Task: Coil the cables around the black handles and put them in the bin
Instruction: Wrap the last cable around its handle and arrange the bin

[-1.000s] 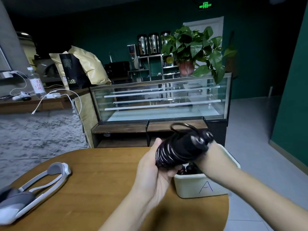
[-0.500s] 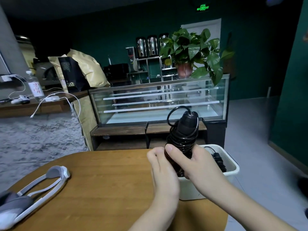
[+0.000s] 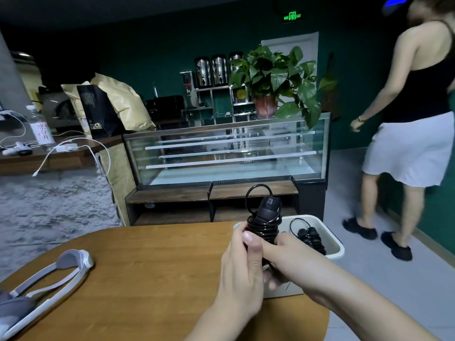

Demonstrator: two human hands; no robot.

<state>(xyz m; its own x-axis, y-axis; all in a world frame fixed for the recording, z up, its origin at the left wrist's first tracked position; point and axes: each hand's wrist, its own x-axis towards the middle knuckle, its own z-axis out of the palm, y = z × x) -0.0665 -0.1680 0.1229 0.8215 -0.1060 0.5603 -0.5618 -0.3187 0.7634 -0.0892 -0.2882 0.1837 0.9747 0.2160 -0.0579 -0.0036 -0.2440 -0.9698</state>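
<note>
I hold a pair of black handles (image 3: 267, 212) upright, with black cable (image 3: 263, 227) coiled around them and a loop sticking out at the top. My left hand (image 3: 242, 269) wraps the lower part from the left. My right hand (image 3: 288, 257) grips the same bundle from the right, fingers overlapping the left thumb. Just behind stands the white bin (image 3: 331, 238) at the table's right edge. Inside it lies another coiled black bundle (image 3: 311, 238).
A white and grey headset (image 3: 49, 284) lies on the round wooden table (image 3: 147, 267) at the left. A glass display case (image 3: 229, 153) with a potted plant stands behind. A person (image 3: 413, 134) walks across the floor at the right.
The bundle went from lying tilted across my hands to standing upright, and both hands closed around its lower end. A person has walked into view at the right.
</note>
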